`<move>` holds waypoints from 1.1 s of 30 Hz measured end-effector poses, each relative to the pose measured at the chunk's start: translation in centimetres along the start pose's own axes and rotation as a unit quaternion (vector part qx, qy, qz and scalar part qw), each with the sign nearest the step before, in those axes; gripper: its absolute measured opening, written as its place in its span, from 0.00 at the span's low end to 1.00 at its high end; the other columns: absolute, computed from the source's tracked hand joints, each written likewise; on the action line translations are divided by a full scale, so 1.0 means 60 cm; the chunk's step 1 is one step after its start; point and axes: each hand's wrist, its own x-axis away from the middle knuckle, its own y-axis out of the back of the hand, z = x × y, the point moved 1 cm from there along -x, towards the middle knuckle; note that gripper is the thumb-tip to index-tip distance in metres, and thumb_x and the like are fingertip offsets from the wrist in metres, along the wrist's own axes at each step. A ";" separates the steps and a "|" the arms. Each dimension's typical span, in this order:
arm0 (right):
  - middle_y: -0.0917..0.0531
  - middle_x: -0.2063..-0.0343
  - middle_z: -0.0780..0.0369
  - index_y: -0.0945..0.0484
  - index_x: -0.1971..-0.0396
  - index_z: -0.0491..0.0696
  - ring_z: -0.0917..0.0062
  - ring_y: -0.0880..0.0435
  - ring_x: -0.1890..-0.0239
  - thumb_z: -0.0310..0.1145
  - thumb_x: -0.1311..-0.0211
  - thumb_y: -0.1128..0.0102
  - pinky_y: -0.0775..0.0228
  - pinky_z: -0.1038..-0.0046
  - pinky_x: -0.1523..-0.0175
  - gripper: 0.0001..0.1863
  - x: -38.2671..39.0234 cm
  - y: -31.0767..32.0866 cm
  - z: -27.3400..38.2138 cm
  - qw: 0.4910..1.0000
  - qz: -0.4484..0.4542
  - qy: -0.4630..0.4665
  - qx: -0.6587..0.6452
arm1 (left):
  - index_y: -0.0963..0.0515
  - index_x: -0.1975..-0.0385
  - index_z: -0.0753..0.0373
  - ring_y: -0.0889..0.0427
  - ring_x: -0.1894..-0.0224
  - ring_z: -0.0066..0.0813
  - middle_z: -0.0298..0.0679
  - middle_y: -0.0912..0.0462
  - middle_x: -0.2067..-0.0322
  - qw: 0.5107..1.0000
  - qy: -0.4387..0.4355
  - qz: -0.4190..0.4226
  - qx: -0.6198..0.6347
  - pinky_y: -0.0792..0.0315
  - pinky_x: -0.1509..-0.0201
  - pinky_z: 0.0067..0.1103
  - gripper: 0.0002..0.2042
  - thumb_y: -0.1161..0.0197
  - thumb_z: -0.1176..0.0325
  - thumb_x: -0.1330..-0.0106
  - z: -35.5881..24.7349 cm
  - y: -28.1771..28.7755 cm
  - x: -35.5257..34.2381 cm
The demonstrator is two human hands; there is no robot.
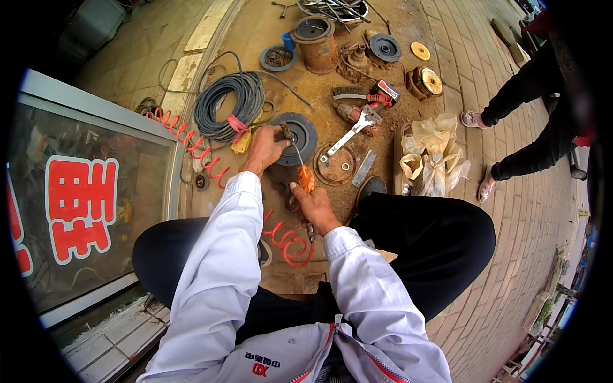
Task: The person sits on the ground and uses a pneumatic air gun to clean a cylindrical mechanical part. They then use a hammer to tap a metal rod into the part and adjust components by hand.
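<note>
My right hand (315, 208) is closed around an orange air blow gun (306, 179) with a thin metal nozzle. A red coiled hose (285, 247) lies below it, close to the fitting under my hand. The nozzle tip reaches toward a small dark part (286, 132) pinched in the fingers of my left hand (267, 148); its exact kind is too small to make out. Beneath that part lies a round dark grey metal disc (302, 135) with a hub. To its right are a wrench-like silver tool (348, 135) and a rusty round plate (333, 167).
Left of my hands is a coil of black cable (223, 105), beside a framed glass door (96, 210). A red cordless power tool (383, 94), a wire brush (348, 93) and a rusty cylinder (317, 51) lie ahead. At right, a box with plastic bags (434, 156); another person's legs (527, 121) stand beyond.
</note>
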 end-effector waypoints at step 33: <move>0.15 0.76 0.57 0.25 0.58 0.41 0.72 0.18 0.86 0.47 0.26 0.40 0.35 0.73 0.88 0.20 0.023 0.014 0.023 0.987 -0.006 -0.050 -0.154 | 0.16 0.58 0.65 0.17 0.51 0.54 0.50 0.14 0.59 0.989 -0.036 -0.024 -0.141 0.25 0.47 0.41 0.17 0.24 0.63 0.43 -0.037 0.002 0.013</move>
